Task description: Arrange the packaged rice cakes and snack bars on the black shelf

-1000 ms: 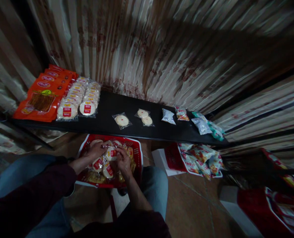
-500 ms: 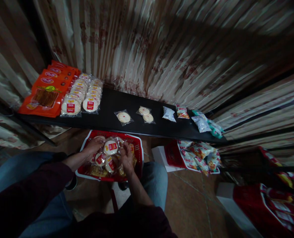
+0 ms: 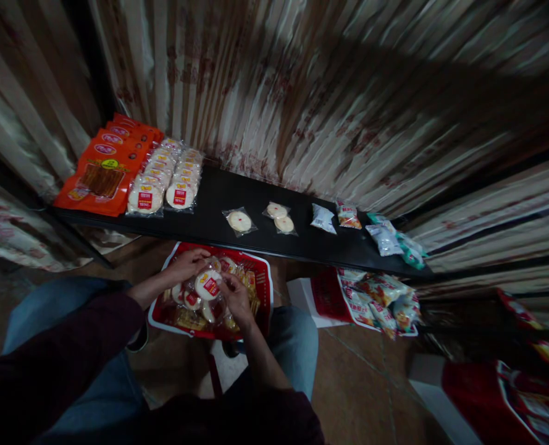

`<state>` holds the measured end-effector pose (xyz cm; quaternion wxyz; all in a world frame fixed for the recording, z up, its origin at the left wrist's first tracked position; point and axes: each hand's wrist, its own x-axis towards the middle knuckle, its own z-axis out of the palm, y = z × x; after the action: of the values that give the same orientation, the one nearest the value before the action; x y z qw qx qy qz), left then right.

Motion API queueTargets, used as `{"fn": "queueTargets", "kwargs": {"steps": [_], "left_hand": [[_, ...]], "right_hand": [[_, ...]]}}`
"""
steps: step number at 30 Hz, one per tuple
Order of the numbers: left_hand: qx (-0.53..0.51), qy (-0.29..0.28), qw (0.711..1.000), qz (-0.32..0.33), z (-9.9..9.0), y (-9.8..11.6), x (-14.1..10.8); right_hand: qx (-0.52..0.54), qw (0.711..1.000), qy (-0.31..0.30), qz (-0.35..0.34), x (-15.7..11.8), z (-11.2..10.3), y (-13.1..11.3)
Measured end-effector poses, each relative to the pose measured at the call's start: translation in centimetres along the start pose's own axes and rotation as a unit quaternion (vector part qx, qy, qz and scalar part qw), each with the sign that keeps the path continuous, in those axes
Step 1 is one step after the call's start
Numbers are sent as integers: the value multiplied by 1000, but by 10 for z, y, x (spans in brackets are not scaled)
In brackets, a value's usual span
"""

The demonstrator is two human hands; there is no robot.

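Over a red basket (image 3: 270, 290) with a white rim, my two hands work at clear packets of round white rice crackers. A rice cracker packet (image 3: 208, 285) with a red and yellow label is between them, tilted face up. My right hand (image 3: 238, 301) pinches its right edge. My left hand (image 3: 186, 266) has its fingers closed at the packet's upper left; its fingertips are partly hidden. More cracker packets lie beneath in the basket, along with gold-wrapped snacks (image 3: 188, 319). On the black shelf (image 3: 209, 228) stand two rows of the same packets (image 3: 181, 194).
Orange snack bags (image 3: 102, 170) stand at the shelf's left end. Loose cracker packets (image 3: 239, 220), a white bag (image 3: 323, 218) and green-and-white bags (image 3: 385, 238) lie further right. A second red basket (image 3: 327, 293) holds snack bags below; another red basket (image 3: 469, 395) is at lower right.
The view has shifted, so the shelf sits slightly further right. My left hand has moved up over the packets' far side, and the packet between my hands has tilted.
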<state>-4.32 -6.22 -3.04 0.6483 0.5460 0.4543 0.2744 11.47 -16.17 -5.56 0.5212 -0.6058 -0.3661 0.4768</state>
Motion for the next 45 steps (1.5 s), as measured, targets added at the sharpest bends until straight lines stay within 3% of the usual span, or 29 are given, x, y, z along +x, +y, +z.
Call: {"fn": "queueTargets", "kwargs": {"steps": [4, 10, 20, 27, 38, 45], "left_hand": [[-16, 35, 999, -37, -6, 5, -1], [-25, -11, 998, -49, -7, 21, -10], [-63, 35, 997, 11, -8, 37, -12], [-80, 71, 994, 25, -6, 45, -10], [-76, 125, 987, 61, -9, 52, -17], [18, 109, 986, 127, -1, 43, -22]], "right_hand": [[76, 995, 44, 53, -7, 4, -6], [149, 984, 74, 61, -11, 12, -16], [100, 995, 11, -6, -10, 26, -17], [110, 994, 12, -23, -9, 36, -30], [82, 988, 120, -54, 7, 40, -41], [49, 991, 104, -70, 6, 43, -51]]}}
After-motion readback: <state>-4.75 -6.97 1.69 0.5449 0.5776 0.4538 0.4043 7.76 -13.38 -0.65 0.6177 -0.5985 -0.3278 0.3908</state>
